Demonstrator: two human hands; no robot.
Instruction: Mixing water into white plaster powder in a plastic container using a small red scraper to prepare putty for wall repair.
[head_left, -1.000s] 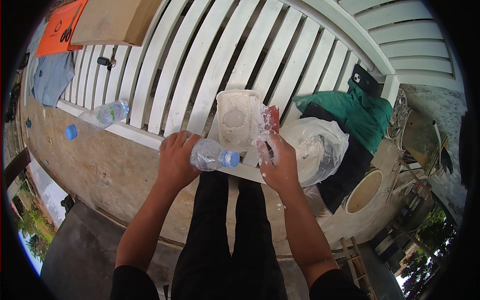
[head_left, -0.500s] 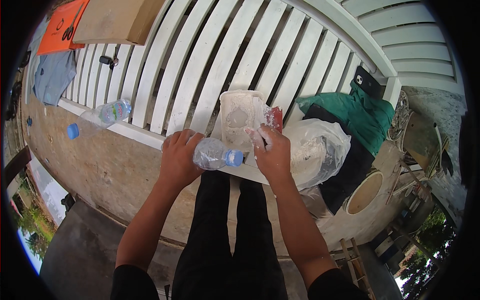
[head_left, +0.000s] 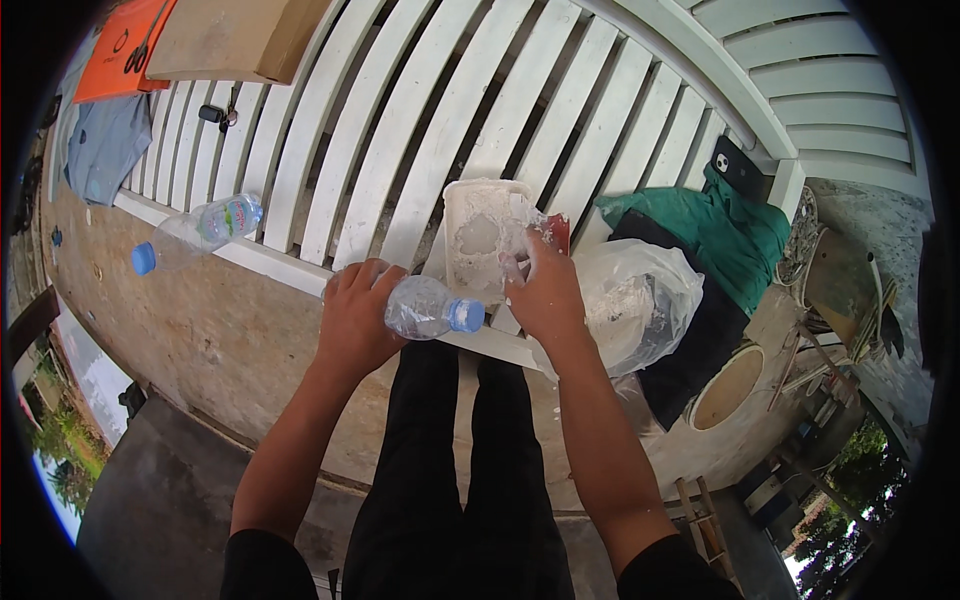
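My left hand (head_left: 355, 312) is closed around a clear plastic bottle (head_left: 418, 308) with a blue cap, held on its side over the bench's front edge. White smears mark the bottle. Just right of it, a shallow white tub (head_left: 456, 240) with a pale, powdery mix inside rests on the slats. My right hand (head_left: 545, 285) reaches to the tub's right side, thumb and forefinger apart and coated in white; its other fingers are partly hidden. Beside these fingers lies a red flat piece (head_left: 557, 233), spattered white. A clear plastic bag (head_left: 640, 305) of white powder sits to the right.
Another blue-capped bottle (head_left: 205, 228) lies on the slatted white bench (head_left: 350, 150) at left. Farther back are keys (head_left: 222, 115), a cardboard box (head_left: 225, 40) and scissors (head_left: 138, 58) on an orange packet. Green cloth (head_left: 710, 235) and a phone (head_left: 737, 165) lie at right.
My right hand has moved slightly forward, its fingers now at the tub's right side, and thumb and forefinger have parted. My left hand and its bottle have stayed nearly in place.
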